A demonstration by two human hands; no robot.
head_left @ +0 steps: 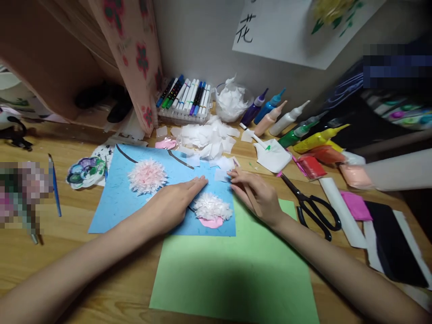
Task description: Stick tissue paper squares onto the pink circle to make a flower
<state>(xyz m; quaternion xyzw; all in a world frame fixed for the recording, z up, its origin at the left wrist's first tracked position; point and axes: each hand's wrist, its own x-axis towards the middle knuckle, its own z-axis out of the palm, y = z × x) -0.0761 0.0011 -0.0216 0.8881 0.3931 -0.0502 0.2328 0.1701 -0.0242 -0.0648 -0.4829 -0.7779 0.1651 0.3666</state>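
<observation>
Both hands are at work over the blue sheet (pixel 118 209), which lies on the table (pixel 67 234). Left hand (pixel 175 200) rests flat on the blue sheet, fingers together and straight, gripping nothing. Right hand (pixel 256 195) is at the right edge of the blue sheet, thumb and fingers drawn narrow beside a white paper square (pixel 221 175); I cannot tell whether they pinch it. That square lies on the right side of the blue sheet, toward its far edge.

On the blue sheet sit a pinkish paper flower (pixel 147 176) and a whiter paper flower (pixel 213 207) with a pink piece (pixel 212 223) at its near edge. More white paper pieces (pixel 205 135) are heaped just beyond the blue sheet. Scissors (pixel 312 207) lie to its right, and a green sheet (pixel 232 274) extends nearer than it.

To handle this well, I would take one square lightly by a corner, so it neither creases nor brings others along, and spread the left palm to stop the blue sheet sliding, clear of the ruffled petals.

On the white poster (pixel 286 38) above the blue sheet, the handwritten character 花, "flower", is legible; one above it is cut off. I can read no brand on the markers (pixel 185 96) or bottles (pixel 255 108) beyond the blue sheet.
</observation>
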